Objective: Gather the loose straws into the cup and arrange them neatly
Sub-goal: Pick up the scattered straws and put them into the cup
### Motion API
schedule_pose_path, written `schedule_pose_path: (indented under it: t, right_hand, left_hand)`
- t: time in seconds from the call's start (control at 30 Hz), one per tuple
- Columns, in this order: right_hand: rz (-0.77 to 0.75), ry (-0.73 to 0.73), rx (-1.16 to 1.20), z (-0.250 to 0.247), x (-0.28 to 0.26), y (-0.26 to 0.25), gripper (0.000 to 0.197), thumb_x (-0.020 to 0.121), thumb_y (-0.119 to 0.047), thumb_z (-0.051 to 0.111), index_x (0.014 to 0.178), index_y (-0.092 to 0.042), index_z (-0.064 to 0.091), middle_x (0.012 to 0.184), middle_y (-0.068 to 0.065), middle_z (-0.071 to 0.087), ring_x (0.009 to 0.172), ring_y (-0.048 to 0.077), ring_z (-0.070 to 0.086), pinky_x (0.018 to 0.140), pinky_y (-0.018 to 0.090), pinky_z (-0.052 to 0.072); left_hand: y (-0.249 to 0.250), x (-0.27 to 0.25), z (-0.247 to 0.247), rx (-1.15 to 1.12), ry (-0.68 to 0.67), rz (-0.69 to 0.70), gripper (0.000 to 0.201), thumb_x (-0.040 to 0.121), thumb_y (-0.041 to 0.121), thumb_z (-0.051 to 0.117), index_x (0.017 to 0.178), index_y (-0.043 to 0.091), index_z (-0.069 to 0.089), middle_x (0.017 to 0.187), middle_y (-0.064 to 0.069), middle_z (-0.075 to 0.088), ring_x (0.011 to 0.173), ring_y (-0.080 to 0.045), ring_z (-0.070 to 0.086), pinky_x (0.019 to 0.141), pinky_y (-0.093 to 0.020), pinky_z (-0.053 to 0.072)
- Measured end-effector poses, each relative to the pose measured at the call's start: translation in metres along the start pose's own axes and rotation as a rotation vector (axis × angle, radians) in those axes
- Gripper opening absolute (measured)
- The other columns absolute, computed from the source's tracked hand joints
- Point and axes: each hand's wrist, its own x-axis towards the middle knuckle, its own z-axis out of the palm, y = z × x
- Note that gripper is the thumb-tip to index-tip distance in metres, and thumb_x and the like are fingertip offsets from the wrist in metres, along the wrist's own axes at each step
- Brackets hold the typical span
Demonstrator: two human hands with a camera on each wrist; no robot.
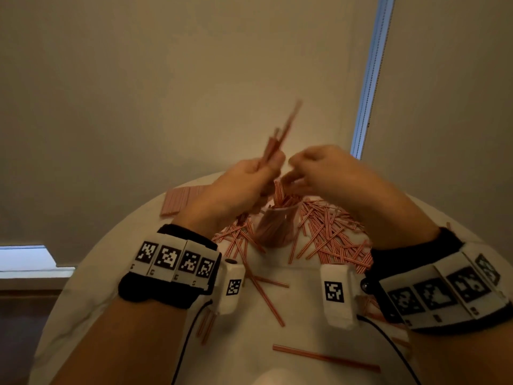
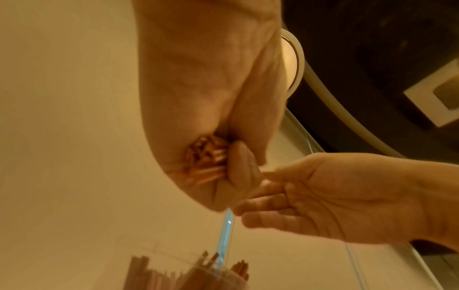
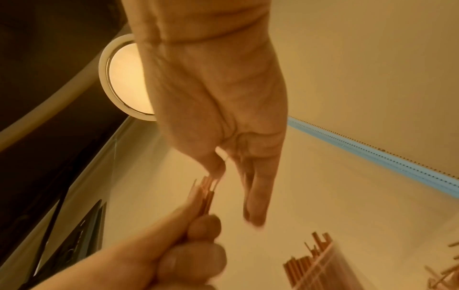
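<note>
My left hand (image 1: 263, 170) grips a bundle of red-and-white striped straws (image 1: 277, 140), raised and tilted just above the clear cup (image 1: 273, 226). The cup stands mid-table and holds several straws. In the left wrist view my left hand (image 2: 198, 98) is curled round the bundle's ends (image 2: 206, 157). My right hand (image 1: 297, 173) is beside it, and in the right wrist view its fingers (image 3: 255, 196) are straight while the thumb touches the bundle's tips (image 3: 205, 194). Many loose straws (image 1: 327, 234) lie around the cup.
The round white table (image 1: 133, 251) sits against a beige wall. A flat pack of straws (image 1: 179, 200) lies at the far left of it. Single straws (image 1: 324, 358) lie near the front edge. A blue window strip (image 1: 369, 79) runs up the right.
</note>
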Motion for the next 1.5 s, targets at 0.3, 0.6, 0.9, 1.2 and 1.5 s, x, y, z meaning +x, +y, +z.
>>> schedule_pose_path:
  t: [0.3, 0.6, 0.9, 1.2, 1.5]
  right_hand:
    - [-0.187, 0.204, -0.067, 0.019, 0.001, -0.001, 0.029, 0.103, -0.033, 0.046, 0.113, -0.018, 0.07, 0.1, -0.007, 0.073, 0.095, 0.009, 0.068, 0.09, 0.038, 0.055]
    - [-0.319, 0.305, -0.477, 0.021, 0.004, 0.007, 0.032, 0.098, -0.044, 0.052, 0.082, -0.021, 0.067, 0.072, -0.005, 0.062, 0.068, 0.01, 0.058, 0.057, 0.027, 0.043]
    - [-0.246, 0.237, -0.613, 0.009, 0.007, 0.013, 0.049, 0.098, -0.042, 0.047, 0.062, -0.016, 0.068, 0.055, 0.003, 0.063, 0.054, 0.022, 0.061, 0.054, 0.034, 0.05]
    - [-0.203, 0.4, -0.402, -0.007, 0.007, 0.014, 0.045, 0.098, -0.048, 0.05, 0.072, -0.016, 0.067, 0.058, 0.001, 0.059, 0.05, 0.011, 0.051, 0.051, 0.028, 0.038]
    - [-0.164, 0.16, 0.252, -0.003, 0.004, 0.007, 0.039, 0.093, -0.048, 0.063, 0.098, -0.009, 0.067, 0.065, 0.001, 0.054, 0.046, 0.009, 0.044, 0.048, 0.029, 0.04]
  left_hand:
    - [0.003, -0.003, 0.013, 0.422, -0.169, 0.011, 0.035, 0.102, 0.042, 0.053, 0.102, 0.007, 0.06, 0.057, 0.008, 0.047, 0.045, -0.009, 0.039, 0.044, -0.024, 0.035]
    - [0.004, -0.002, 0.007, 0.477, -0.104, 0.033, 0.018, 0.095, 0.031, 0.067, 0.098, 0.013, 0.066, 0.052, 0.011, 0.055, 0.042, -0.005, 0.044, 0.044, -0.023, 0.037]
    - [0.004, -0.002, -0.005, 0.351, -0.078, 0.008, 0.062, 0.073, 0.054, 0.084, 0.119, 0.024, 0.057, 0.084, -0.003, 0.075, 0.07, -0.012, 0.071, 0.066, -0.034, 0.054]
    - [-0.007, 0.006, 0.005, 0.296, 0.011, 0.117, 0.047, 0.099, 0.062, 0.047, 0.092, 0.021, 0.068, 0.06, 0.01, 0.053, 0.049, -0.007, 0.045, 0.05, -0.026, 0.038]
    - [-0.013, 0.008, -0.001, 0.004, -0.054, 0.052, 0.048, 0.098, 0.061, 0.045, 0.084, 0.018, 0.058, 0.062, 0.008, 0.038, 0.053, -0.009, 0.031, 0.052, -0.023, 0.03]
